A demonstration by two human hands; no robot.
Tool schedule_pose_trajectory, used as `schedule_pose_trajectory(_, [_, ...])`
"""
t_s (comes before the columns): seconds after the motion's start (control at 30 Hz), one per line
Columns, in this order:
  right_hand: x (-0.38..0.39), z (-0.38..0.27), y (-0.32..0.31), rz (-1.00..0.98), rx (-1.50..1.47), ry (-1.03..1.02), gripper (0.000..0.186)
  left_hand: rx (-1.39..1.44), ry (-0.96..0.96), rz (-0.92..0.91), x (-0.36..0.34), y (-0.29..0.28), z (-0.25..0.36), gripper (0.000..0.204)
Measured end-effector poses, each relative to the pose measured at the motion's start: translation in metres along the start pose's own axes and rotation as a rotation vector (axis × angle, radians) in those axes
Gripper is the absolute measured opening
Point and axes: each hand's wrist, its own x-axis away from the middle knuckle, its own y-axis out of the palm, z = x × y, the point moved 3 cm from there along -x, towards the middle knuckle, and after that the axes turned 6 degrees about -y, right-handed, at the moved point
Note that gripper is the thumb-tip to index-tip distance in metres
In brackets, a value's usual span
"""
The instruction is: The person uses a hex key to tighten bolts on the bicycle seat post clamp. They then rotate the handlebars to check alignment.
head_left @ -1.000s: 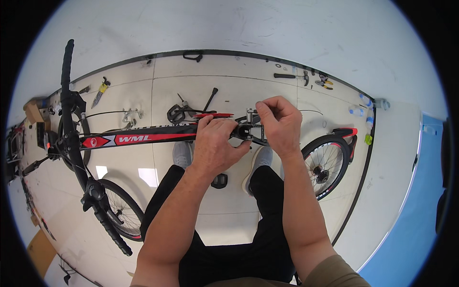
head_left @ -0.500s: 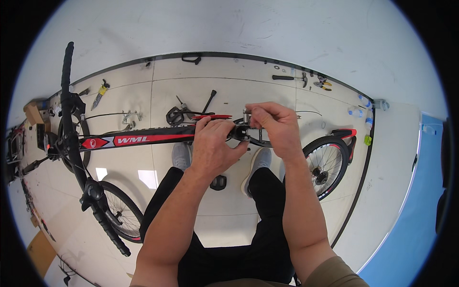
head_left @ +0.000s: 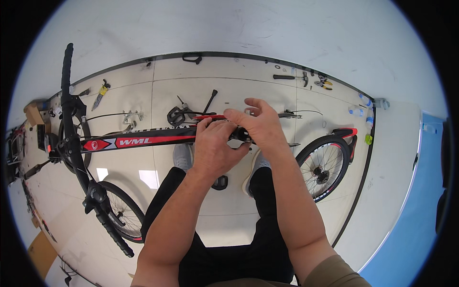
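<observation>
Both hands in my feed, one cam, looking down. L hand (head_left: 213, 143) is clamped over the rear end of the black-and-red bike frame (head_left: 162, 136): fingers laid across the top to the far side, thumb along the near side. R hand (head_left: 253, 123) sits right beside it, over the same end; thumb points L, index finger lifted and apart from the thumb. Can't tell if it's pinching anything, as the hand itself covers that spot. Two thin parts w/ metal ends stick out past the R hand.

Frame runs sideways in front of me, w/ the taped black handlebar (head_left: 73, 146) at far L. One wheel (head_left: 135, 205) is nr the lower end of the bar; another wheel (head_left: 322, 176) stands on the R, past the R forearm. A black pedal (head_left: 176, 116) shows beyond the frame, w/ a black rod (head_left: 211, 99) nr it.

On the tiled floor (head_left: 229, 210), far side by the wall (head_left: 229, 24): hammer (head_left: 284, 77) and yellow-handled pliers (head_left: 324, 85) next to each other, clear bottles (head_left: 356, 112) further R, yellow-and-grey tool (head_left: 100, 94) over on the L. Grey shoes (head_left: 182, 158) on the near side, partly under the frame.
</observation>
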Motion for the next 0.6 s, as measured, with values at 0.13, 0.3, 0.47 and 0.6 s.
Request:
schedule_pose_trajectory(0.13, [-0.006, 0.006, 0.022, -0.027, -0.044, 0.055, 0.064, 0.003, -0.009, -0.041, -0.002, -0.002, 0.003, 0.036])
schedule_pose_trajectory(0.3, [-0.020, 0.021, 0.026, -0.010, -0.050, 0.013, 0.029, -0.012, -0.004, -0.081, -0.002, -0.003, 0.002, 0.036])
schedule_pose_trajectory(0.47, [-0.022, 0.018, 0.014, -0.276, -0.246, -0.063, 0.021, -0.034, 0.005, 0.009, 0.000, -0.003, 0.002, 0.037])
schedule_pose_trajectory(0.6, [-0.027, 0.028, 0.011, -0.330, -0.266, -0.147, 0.023, -0.022, 0.001, -0.004, -0.002, -0.001, 0.003, 0.036])
